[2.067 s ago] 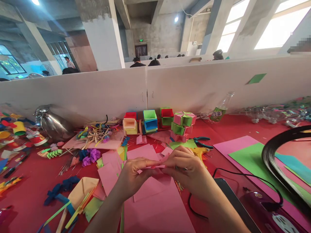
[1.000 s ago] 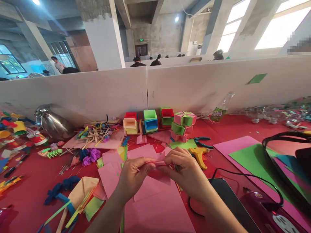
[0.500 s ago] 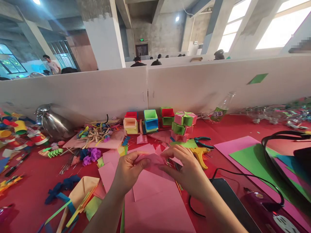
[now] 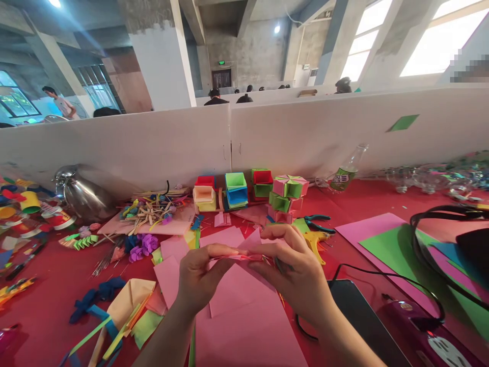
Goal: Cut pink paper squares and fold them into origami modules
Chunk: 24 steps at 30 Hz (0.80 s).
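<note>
Pinching: left hand (image 4: 199,275) and right hand (image 4: 296,267), fingers closed on folded pink paper (image 4: 245,257), likely pressing layers flat.
Paper: above pink sheets (image 4: 248,331), six o'clock from paper boxes (image 4: 237,197).
Glue gun (image 4: 316,245): three o'clock from paper, presumably for reach.

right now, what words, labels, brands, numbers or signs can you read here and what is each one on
None can be read for certain.
Green label on the clear bottle: white lettering, too blurred to read.
Green lit sign above the far door: too small to read.
Folded pink paper in the left hand and right hand: no lettering shows.
</note>
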{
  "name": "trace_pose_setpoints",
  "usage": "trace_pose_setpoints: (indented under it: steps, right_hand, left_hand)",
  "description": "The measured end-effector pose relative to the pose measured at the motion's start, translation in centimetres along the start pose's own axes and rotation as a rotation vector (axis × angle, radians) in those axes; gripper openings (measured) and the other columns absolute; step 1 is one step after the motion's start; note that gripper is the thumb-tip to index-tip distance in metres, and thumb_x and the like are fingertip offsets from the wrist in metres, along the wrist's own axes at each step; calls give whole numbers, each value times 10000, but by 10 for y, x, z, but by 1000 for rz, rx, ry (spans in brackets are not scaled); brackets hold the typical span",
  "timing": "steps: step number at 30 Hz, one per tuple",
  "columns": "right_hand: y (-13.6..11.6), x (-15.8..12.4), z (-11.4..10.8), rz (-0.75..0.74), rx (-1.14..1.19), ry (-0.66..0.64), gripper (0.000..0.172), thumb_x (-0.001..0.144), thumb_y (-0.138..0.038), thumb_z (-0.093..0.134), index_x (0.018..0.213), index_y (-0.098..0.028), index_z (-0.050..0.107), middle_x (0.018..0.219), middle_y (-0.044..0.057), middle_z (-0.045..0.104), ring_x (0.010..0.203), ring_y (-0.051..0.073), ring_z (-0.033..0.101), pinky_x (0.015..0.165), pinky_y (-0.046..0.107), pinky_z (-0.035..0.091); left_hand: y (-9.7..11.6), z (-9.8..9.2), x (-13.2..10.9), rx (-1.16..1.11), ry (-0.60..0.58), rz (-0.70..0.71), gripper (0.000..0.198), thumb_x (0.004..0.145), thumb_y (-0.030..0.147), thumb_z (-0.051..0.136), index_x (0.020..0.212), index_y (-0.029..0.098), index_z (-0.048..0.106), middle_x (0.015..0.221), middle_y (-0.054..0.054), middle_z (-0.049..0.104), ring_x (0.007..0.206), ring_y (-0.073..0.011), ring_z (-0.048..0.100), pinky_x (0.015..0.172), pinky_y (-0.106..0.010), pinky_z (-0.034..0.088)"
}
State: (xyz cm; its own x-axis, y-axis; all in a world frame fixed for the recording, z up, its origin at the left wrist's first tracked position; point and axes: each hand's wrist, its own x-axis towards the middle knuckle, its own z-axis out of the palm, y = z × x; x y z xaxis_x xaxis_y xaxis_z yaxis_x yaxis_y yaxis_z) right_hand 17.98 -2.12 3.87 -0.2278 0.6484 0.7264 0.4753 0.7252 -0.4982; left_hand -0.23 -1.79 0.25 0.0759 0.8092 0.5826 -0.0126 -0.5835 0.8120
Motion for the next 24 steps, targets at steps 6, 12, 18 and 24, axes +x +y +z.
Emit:
trace_pose_setpoints:
  steps: [6,12,18,24]
  right_hand:
    - [4,-1,-1,-35,-54,-8,95,806,-194,646,849,-261,697,958,44,574,897,187,518,756,339,448]
    - [8,-1,-3,8,-26,-82,73,803,-214,648,742,-232,684,932,46,589,887,193,529,766,353,442]
    - [9,2,-10,262,176,-193,177,798,-275,639,640,-199,616,903,32,557,859,170,547,777,323,431]
    - [17,7,-17,493,456,-272,260,762,-357,660,607,-173,561,926,36,520,833,159,536,682,273,440]
  left_hand:
    - [5,2,3,-50,8,-151,107,773,191,672,842,254,725,814,11,748,752,-126,682,691,-183,517]
    - [5,6,3,-105,94,-343,116,705,288,733,777,197,735,714,-13,728,686,-143,642,652,-209,493]
    - [0,1,4,-400,-20,-555,212,743,362,697,769,151,710,619,5,651,566,-99,558,584,-202,443]
    - [4,-4,7,-493,-130,-569,376,814,471,580,784,125,724,665,-65,685,614,-156,617,621,-257,473]
